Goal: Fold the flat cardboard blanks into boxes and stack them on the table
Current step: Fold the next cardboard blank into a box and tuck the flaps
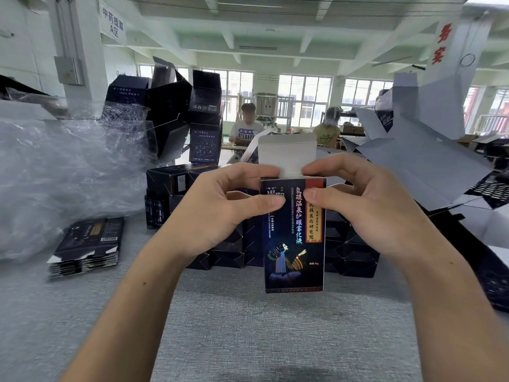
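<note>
A tall dark printed box (293, 244) stands upright in front of me above the grey table (248, 326), its white top flap (286, 154) raised. My left hand (225, 199) grips the box's upper left side, thumb on the front face. My right hand (358, 197) grips the upper right side, its fingertips at the base of the flap. A pile of flat dark blanks (85, 246) lies on the table at the left. Folded dark boxes (228, 252) lie in rows behind the held box.
Crumpled clear plastic wrap (55, 175) fills the left side. Opened dark boxes (176, 111) are heaped at the back left, unfolded white cartons (418, 150) at the right. Two small dark bottles (155, 210) stand near the rows. Two people sit at a far table.
</note>
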